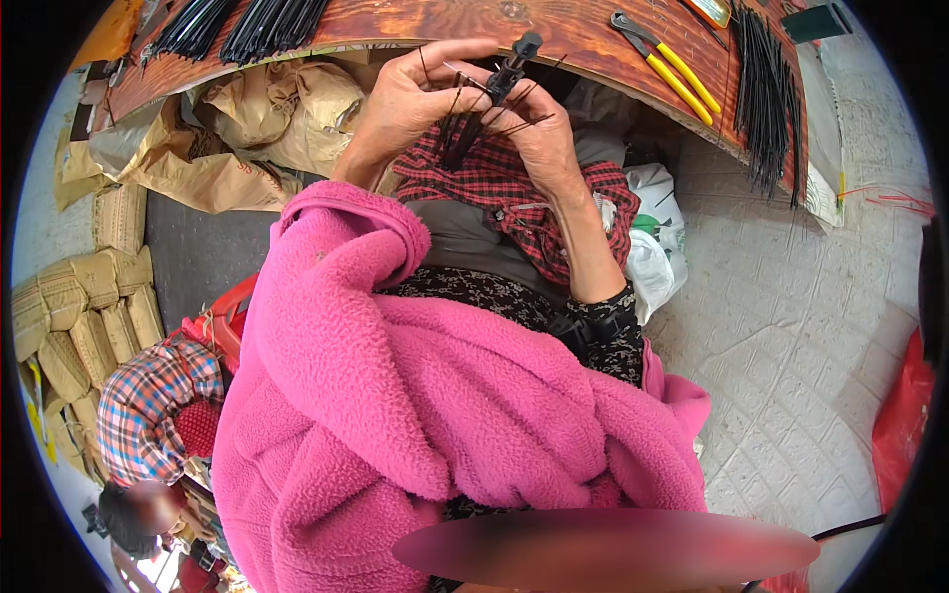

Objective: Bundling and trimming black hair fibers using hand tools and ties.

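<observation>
Both of my hands are raised at the near edge of the wooden table, around what looks like a black umbrella frame (508, 79) with thin dark ribs sticking out sideways. My left hand (415, 94) pinches a rib between thumb and fingers, its index finger stretched across the top. From the other side my right hand (539, 133) has its thumb and fingertips closed at the frame's middle. More black ribs hang in a bunch below the hands, above a red checked cloth (583, 203) on my lap. The fingers partly cover the joint.
On the wooden table (415, 22) lie yellow-handled pliers (672, 69) and bundles of thin black rods (277, 28), one bundle (766, 109) overhanging the right edge. Brown paper sacks (282, 109) sit below. Another person in a checked shirt (148, 395) is at lower left, beside stacked tan bundles (74, 306).
</observation>
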Motion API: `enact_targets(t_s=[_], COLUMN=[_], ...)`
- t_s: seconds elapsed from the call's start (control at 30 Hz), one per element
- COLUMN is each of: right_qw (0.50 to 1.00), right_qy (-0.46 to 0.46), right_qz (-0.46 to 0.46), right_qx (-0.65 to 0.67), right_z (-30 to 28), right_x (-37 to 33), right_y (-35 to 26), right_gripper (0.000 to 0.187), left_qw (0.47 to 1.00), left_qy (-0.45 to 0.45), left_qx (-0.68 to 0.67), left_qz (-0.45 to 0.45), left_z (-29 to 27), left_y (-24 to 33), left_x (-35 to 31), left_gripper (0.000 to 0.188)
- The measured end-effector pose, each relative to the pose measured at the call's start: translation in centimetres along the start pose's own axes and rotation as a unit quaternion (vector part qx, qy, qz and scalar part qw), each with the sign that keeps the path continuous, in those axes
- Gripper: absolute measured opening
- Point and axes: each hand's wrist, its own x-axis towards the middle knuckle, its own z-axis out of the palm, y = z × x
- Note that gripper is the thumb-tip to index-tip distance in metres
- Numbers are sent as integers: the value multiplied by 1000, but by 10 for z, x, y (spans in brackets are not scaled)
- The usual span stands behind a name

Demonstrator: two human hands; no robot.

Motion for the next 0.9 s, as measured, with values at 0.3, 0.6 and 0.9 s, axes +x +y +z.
enact_targets(t_s=[0.3,0.6,0.9], right_qw=[997,994,985], right_qy=[-38,-55,-127], right_qz=[9,15,47], right_qx=[-66,-91,-104], right_z=[-8,-6,-25], right_x=[9,11,27], right_y=[-6,-16,-8], right_gripper=[13,16,19], left_qw=[1000,999,995], left_qy=[2,1,72], left_qx=[29,20,34], left_qz=[6,47,61], left_z=[-4,9,8], left_y=[-5,9,-9], left_x=[-1,-9,-11], left_gripper=[47,49,39])
